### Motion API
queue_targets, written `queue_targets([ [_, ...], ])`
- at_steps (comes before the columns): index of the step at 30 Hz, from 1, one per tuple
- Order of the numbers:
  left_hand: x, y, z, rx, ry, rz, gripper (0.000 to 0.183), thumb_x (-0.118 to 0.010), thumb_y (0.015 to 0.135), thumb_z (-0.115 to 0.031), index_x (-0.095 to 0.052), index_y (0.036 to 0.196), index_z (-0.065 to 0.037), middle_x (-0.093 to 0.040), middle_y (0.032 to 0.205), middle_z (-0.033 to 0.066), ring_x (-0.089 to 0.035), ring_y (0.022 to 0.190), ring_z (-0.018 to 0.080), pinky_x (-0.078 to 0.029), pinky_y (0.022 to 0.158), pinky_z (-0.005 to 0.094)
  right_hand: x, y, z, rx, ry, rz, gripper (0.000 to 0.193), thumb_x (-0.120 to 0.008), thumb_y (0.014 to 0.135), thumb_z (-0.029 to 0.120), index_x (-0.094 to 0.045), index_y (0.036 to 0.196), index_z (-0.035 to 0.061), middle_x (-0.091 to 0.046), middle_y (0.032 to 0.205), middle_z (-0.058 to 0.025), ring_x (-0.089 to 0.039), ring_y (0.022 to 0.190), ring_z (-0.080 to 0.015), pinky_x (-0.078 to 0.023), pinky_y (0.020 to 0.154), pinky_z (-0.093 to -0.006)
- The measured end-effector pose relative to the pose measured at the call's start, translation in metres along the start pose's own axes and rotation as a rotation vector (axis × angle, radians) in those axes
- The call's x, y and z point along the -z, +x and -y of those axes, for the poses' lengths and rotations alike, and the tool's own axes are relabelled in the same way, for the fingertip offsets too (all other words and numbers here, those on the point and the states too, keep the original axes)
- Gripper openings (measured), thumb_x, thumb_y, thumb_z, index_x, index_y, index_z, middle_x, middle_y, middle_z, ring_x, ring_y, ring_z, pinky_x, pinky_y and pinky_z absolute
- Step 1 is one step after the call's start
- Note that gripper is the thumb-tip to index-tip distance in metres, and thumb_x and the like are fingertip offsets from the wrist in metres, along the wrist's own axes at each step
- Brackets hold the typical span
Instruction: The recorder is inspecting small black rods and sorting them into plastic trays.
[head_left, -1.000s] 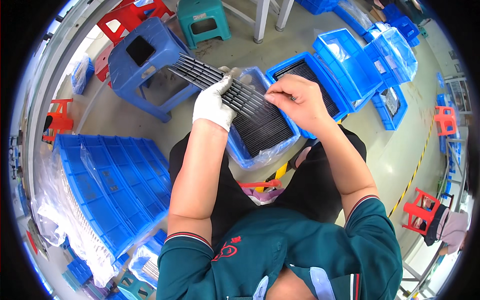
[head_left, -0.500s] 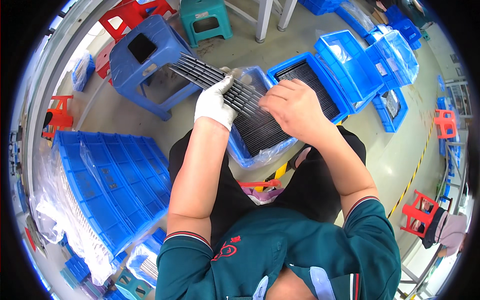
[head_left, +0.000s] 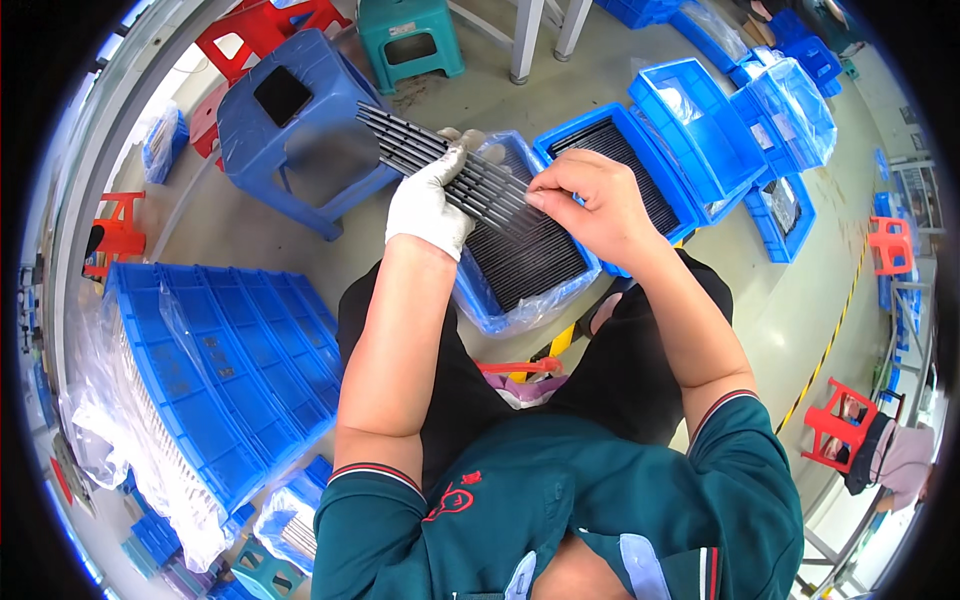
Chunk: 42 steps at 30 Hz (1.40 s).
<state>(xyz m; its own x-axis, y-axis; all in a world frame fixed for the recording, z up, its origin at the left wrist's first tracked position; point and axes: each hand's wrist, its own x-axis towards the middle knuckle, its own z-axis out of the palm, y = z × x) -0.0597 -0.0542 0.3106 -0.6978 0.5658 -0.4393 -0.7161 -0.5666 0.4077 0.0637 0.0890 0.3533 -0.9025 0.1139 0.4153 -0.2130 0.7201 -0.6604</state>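
Note:
Gloved in white, my left hand (head_left: 432, 205) grips several thin dark metal rods (head_left: 405, 145), fanned side by side and slanting down to the right. At their lower right ends is my bare right hand (head_left: 595, 200), thumb and forefinger pinched together by a rod tip; whether a rod sits in the pinch is hard to make out. Beneath the hands stands a plastic-lined blue bin (head_left: 487, 318) with rows of similar dark rods (head_left: 525, 265). A second blue bin (head_left: 683, 208), also filled with dark rods, lies just beyond my right hand.
A blue stool (head_left: 300, 125) stands at the far left, with a green stool (head_left: 410, 40) behind it. Stacked blue bins (head_left: 225, 370) wrapped in plastic rise at my left. More blue bins (head_left: 695, 120) sit far right. A seated person (head_left: 900, 465) is at the right edge.
The rods in my left hand have shifted slightly down and right, their far ends drawing away from the blue stool. My right hand's fingers have curled more into a pinch at the rod ends.

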Motion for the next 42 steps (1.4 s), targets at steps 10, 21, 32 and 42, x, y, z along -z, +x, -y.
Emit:
queue_targets([
  [10,0.0003,0.0000,-0.0004,0.024,-0.037,0.038,0.017,-0.049,0.090,0.001,-0.052,0.105,-0.007,-0.060,0.106,0.0152,-0.060,0.100,0.0394,-0.051,0.081,0.0560,0.0020,0.0026,0.0028,0.085,-0.061,0.014,0.008,-0.070,0.072,0.003,-0.066,0.079,0.0040,-0.060,0.073,-0.0078,-0.059,0.069,-0.0232,-0.047,0.062,-0.0317],
  [21,0.0003,0.0010,0.0006,0.028,-0.054,0.035,0.018,-0.050,0.090,0.001,-0.053,0.106,-0.007,-0.060,0.108,0.0161,-0.059,0.103,0.0407,-0.050,0.084,0.0583,-0.0015,0.0011,0.0032,0.031,0.022,0.015,0.008,-0.070,0.074,0.003,-0.065,0.081,0.0027,-0.058,0.073,-0.0076,-0.058,0.069,-0.0222,-0.046,0.061,-0.0306],
  [32,0.0000,-0.0001,0.0015,0.041,-0.087,0.063,0.018,-0.047,0.092,0.000,-0.054,0.107,-0.008,-0.060,0.110,0.0146,-0.058,0.104,0.0395,-0.048,0.088,0.0577,0.0030,0.0026,0.0053,0.135,-0.054,0.038,0.009,-0.071,0.072,0.004,-0.065,0.079,0.0035,-0.059,0.071,-0.0079,-0.058,0.070,-0.0248,-0.046,0.061,-0.0334],
  [42,-0.0007,0.0008,0.0049,0.059,-0.139,0.079,0.021,-0.044,0.092,0.002,-0.051,0.110,-0.006,-0.057,0.117,0.0171,-0.056,0.110,0.0401,-0.046,0.093,0.0553,-0.0014,0.0012,0.0033,0.203,-0.143,0.061,0.010,-0.071,0.070,0.006,-0.065,0.077,0.0052,-0.060,0.071,-0.0066,-0.058,0.069,-0.0257,-0.048,0.062,-0.0352],
])
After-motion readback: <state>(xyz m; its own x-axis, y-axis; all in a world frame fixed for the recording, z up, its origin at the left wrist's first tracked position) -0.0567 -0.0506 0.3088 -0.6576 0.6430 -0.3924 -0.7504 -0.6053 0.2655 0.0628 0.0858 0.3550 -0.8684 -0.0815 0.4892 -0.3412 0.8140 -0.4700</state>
